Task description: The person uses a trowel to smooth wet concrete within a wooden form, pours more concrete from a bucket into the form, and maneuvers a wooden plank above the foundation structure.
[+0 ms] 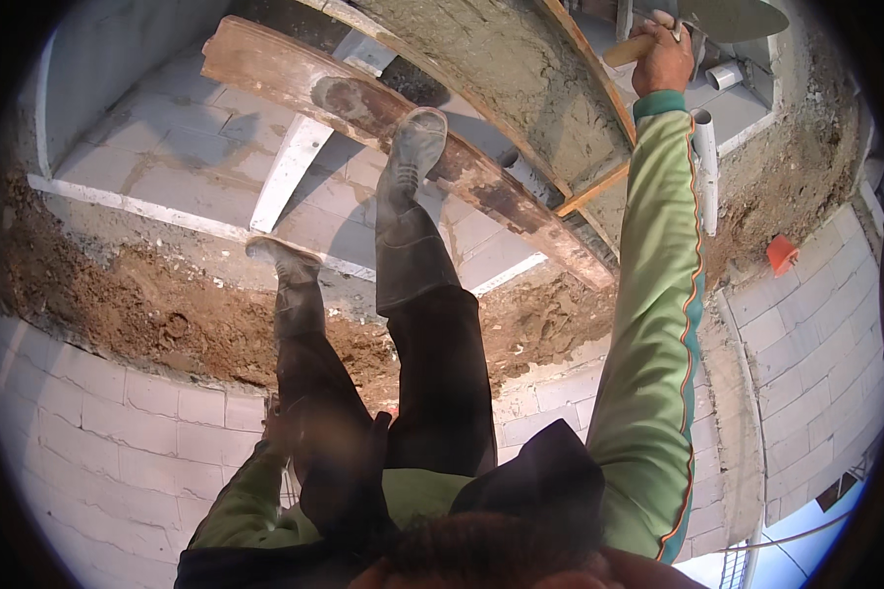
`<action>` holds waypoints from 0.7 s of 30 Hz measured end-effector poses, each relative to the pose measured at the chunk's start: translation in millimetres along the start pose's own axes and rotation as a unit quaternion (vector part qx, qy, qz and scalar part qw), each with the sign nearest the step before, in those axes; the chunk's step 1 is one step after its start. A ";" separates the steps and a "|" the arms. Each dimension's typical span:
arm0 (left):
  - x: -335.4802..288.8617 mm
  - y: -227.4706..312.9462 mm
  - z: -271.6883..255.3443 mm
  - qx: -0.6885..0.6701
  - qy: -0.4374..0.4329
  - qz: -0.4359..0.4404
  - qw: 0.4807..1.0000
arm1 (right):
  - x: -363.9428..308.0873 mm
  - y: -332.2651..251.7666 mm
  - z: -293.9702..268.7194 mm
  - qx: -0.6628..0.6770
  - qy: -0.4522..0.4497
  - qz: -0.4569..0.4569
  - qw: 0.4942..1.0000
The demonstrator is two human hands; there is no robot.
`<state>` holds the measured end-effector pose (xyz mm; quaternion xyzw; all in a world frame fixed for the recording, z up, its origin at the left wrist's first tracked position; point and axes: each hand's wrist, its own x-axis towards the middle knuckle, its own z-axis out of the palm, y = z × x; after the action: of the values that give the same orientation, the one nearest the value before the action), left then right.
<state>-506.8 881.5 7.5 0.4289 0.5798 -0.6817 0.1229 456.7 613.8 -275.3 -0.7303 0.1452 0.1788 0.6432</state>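
Below the person, a grey block wall (pixel 118 452) curves around a band of brown dug earth (pixel 147 314). Across the gap slopes a long mortar-caked wooden plank (pixel 363 103), and one grey boot (pixel 414 147) is planted on it, the other boot (pixel 283 257) on a ledge at the earth's edge. Up at the top, the right hand (pixel 663 61) has its grip clamped on the wooden handle of a trowel (pixel 732 17), beside a white pipe (pixel 705 167). Low down, the left hand (pixel 277 427) is blurred against the leg; whether its grip is closed cannot be told.
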 end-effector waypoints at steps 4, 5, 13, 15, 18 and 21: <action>-22.1 0.6 40.0 -0.029 -0.023 -0.005 0.999 | 91.2 8.0 -1.1 0.147 0.095 -0.095 0.980; -28.4 2.4 44.1 -0.034 -0.027 -0.009 0.999 | 102.3 17.1 2.1 0.223 0.107 -0.080 0.966; -45.8 35.3 56.5 -0.061 -0.048 0.012 0.997 | 113.2 68.6 41.0 -0.007 0.039 0.035 0.999; -47.8 35.1 54.3 -0.059 -0.049 0.018 0.997 | 118.9 69.2 43.2 -0.031 -0.037 0.028 0.998; -50.1 31.0 48.5 -0.051 -0.051 0.019 0.997 | 124.4 72.7 40.2 0.006 -0.001 -0.039 0.999; -48.6 27.1 40.8 -0.037 -0.052 0.028 0.998 | 125.0 75.7 32.7 -0.039 -0.003 0.026 0.999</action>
<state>-477.6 820.9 22.6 0.4041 0.5854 -0.6772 0.1881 532.5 638.6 -402.0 -0.7506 0.1549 0.2030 0.6094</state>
